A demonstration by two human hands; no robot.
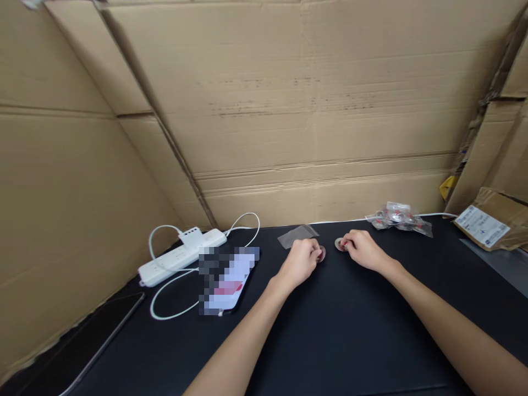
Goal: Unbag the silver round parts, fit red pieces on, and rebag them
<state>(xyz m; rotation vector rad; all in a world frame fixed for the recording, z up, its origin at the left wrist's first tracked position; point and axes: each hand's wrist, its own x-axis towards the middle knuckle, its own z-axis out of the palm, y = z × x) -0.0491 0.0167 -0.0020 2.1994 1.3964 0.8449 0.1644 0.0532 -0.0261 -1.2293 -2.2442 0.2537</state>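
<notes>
My left hand (302, 260) is closed, its fingers pinching a small round silvery disc (322, 254) with red on it, low over the black tabletop. A short gap to the right, my right hand (363, 248) has its thumb and fingers closed on the red part of a second silvery disc (339, 245). The fingers cover much of both discs, so their exact kind is unclear. Just behind my left hand lies a flat clear plastic bag (296, 234).
Several clear bags with red and silvery pieces (398, 216) lie at the back right, near a labelled brown package (490, 223). On the left are a white power strip (183, 257) with cables, a phone (231, 283) and a dark tablet-like slab (88, 341). Cardboard walls (313, 110) enclose the table.
</notes>
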